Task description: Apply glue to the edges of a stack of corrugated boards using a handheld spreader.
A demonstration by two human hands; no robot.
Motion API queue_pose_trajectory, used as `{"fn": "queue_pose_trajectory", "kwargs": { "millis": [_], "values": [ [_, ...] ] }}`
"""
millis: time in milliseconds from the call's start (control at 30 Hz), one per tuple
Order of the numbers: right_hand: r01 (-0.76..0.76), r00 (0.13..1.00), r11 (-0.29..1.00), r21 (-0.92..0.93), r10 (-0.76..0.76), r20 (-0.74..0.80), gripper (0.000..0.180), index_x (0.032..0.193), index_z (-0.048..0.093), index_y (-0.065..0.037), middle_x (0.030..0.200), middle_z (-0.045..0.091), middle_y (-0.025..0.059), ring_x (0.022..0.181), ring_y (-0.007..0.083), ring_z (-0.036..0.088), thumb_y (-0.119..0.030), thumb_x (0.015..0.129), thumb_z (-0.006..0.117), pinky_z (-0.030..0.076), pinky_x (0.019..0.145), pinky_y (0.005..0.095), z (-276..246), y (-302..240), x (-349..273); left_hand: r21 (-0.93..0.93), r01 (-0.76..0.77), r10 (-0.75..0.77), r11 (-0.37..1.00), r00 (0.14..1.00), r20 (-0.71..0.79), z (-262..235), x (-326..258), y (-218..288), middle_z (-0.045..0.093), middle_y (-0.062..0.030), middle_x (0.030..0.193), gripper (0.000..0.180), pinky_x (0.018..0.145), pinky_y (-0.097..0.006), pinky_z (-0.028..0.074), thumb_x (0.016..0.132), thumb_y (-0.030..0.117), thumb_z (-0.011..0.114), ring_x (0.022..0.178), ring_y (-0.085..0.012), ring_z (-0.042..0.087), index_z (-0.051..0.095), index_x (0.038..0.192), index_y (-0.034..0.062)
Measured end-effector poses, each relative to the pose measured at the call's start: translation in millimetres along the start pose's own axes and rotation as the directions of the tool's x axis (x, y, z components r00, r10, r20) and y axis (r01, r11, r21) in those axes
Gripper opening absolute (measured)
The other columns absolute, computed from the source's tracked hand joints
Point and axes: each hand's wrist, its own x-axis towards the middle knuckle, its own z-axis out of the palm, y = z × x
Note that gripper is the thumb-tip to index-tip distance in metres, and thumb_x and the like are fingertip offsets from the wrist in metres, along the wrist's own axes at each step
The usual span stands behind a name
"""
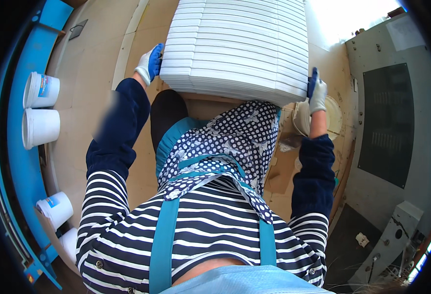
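Note:
A tall stack of white paper sheets [245, 54], layered in many thick folded bundles, stands in front of me. Both hands wear white work gloves with blue coating on the palm side. My left hand [150, 63] presses against the stack's left side, its fingers bent along the edge. On the opposite side my right hand [317, 92] lies against the lower right edge, fingers pointing up along it. The stack is held between the two hands. Its underside is hidden, though a brown wooden edge [210, 98] shows beneath it.
White buckets [41, 128] line a blue metal frame [51, 176] on the left. A round pale bucket [334, 117] stands on the floor beside my right hand. To the right rises a grey machine panel [387, 122]. Brown cardboard [280, 174] lies near my legs.

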Motion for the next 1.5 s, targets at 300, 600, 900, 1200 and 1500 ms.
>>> {"fn": "queue_pose_trajectory", "kwargs": {
  "millis": [300, 600, 900, 1200, 1500],
  "values": [
    [-0.119, 0.977, 0.905, 0.409, 0.035, 0.208, 0.063, 0.116, 0.046, 0.007, 0.110, 0.055, 0.0191, 0.093, 0.0228, 0.058, -0.048, 0.086, 0.038, 0.041, 0.085, 0.0323, -16.7, -8.9, -10.1, -0.140, 0.204, -0.143, 0.969, 0.924, 0.355, 19.4, -29.6, 103.4, 0.053, -0.0150, 0.115, 0.048, 0.086, -0.027, 0.043, 0.086, 0.030, 0.050, 0.096, -0.0207, 0.056, 0.043, 0.123, 0.0013],
    [-0.184, 0.940, 0.505, 0.843, -0.161, 0.301, 0.049, 0.096, 0.059, 0.006, 0.088, 0.063, 0.0169, 0.077, 0.0210, 0.059, -0.040, 0.083, 0.049, 0.046, 0.071, 0.0306, -8.2, -2.9, 53.8, -0.330, 0.390, -0.288, 0.860, 0.904, 0.317, 38.1, 24.4, 54.9, 0.058, -0.0143, 0.104, 0.046, 0.080, -0.026, 0.043, 0.085, 0.032, 0.052, 0.088, -0.0181, 0.056, 0.050, 0.113, -0.0037],
    [0.198, 0.936, 0.866, 0.459, -0.029, -0.350, 0.037, 0.059, 0.061, 0.001, 0.048, 0.051, 0.0030, 0.045, 0.0132, 0.044, -0.031, 0.079, 0.059, 0.037, 0.048, 0.0328, -10.1, -41.2, 43.5, 0.067, -0.176, 0.186, 0.982, 0.964, -0.192, 45.6, 40.0, 75.8, 0.047, 0.0040, 0.057, 0.027, 0.046, -0.024, 0.032, 0.083, 0.028, 0.057, 0.050, -0.0074, 0.039, 0.060, 0.074, 0.0025],
    [0.262, 0.911, 0.773, 0.578, 0.000, -0.413, 0.037, 0.049, 0.054, -0.001, 0.045, 0.046, 0.0018, 0.040, 0.0104, 0.040, -0.024, 0.076, 0.063, 0.031, 0.041, 0.0295, -11.3, -67.0, 38.9, 0.252, -0.213, 0.281, 0.944, 0.919, -0.278, 58.1, 35.7, 71.0, 0.054, -0.0015, 0.061, 0.029, 0.052, -0.026, 0.038, 0.083, 0.028, 0.055, 0.054, -0.0100, 0.045, 0.061, 0.082, -0.0011],
    [0.215, 0.925, 0.801, 0.559, 0.017, -0.381, 0.039, 0.054, 0.057, -0.001, 0.041, 0.049, 0.0040, 0.037, 0.0131, 0.046, -0.029, 0.081, 0.057, 0.036, 0.041, 0.0312, 0.9, -45.7, 33.1, 0.391, -0.042, 0.175, 0.919, 0.935, -0.310, 70.6, 22.1, 55.4, 0.056, -0.0087, 0.059, 0.032, 0.053, -0.032, 0.041, 0.082, 0.032, 0.054, 0.055, -0.0164, 0.053, 0.060, 0.082, 0.0008]
  ]
}}
